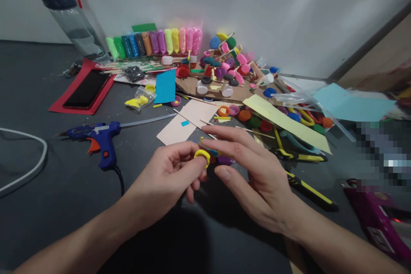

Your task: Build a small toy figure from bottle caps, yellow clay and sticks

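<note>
My left hand (180, 169) pinches a small, curved yellow clay piece (203, 154) between thumb and fingers, low over the middle of the table. Close beside it, my right hand (253, 167) has its fingers stretched out and its thumb apart; nothing shows in its grasp. Behind the right fingers lie a purple piece (225, 160) and some blue bits, partly covered. Just beyond both hands is a pale pink paper sheet (175, 130) with thin wooden sticks (186, 117) and a small blue square across it. An opened bag of yellow clay (138, 102) sits farther back.
A blue glue gun (107, 137) with its cord lies left. A phone (86, 87) rests on red paper. Clay packets (157, 43), coloured bottle caps (244, 115) and a bottle (73, 21) stand behind. Pliers (308, 188) and a purple device (372, 214) are right.
</note>
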The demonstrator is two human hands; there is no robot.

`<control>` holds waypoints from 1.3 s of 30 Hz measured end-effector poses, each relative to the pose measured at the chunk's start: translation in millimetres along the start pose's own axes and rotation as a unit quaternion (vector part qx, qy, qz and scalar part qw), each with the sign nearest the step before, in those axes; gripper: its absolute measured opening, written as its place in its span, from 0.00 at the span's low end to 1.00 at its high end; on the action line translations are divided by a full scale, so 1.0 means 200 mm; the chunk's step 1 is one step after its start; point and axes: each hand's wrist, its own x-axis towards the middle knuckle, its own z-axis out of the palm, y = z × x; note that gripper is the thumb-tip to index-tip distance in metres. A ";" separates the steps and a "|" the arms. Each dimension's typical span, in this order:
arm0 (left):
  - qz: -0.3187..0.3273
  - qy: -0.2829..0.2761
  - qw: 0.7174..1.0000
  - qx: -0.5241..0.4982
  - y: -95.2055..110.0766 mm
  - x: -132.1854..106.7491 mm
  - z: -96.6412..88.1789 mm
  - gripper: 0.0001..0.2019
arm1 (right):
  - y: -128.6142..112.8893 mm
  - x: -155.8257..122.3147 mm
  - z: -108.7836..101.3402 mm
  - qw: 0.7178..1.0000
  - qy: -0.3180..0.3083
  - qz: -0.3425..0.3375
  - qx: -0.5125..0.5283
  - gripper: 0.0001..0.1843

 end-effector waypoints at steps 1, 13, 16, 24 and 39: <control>0.000 0.000 1.000 0.007 0.00 0.00 0.00 0.09 | 0.00 0.00 0.00 1.000 -0.002 -0.004 0.003 0.16; -0.003 -0.017 1.000 0.016 -0.01 0.00 -0.02 0.13 | 0.03 0.00 0.01 0.998 -0.009 -0.055 0.006 0.18; -0.002 -0.018 1.000 0.016 -0.01 0.00 -0.02 0.13 | 0.03 0.01 0.01 0.998 -0.010 -0.057 0.011 0.18; -0.011 -0.019 1.000 0.021 0.01 -0.01 -0.01 0.14 | 0.03 0.01 0.00 0.998 -0.015 -0.036 0.042 0.19; -0.012 -0.037 0.997 0.074 0.01 -0.01 -0.01 0.07 | -0.02 0.03 -0.01 0.995 0.045 0.073 0.049 0.02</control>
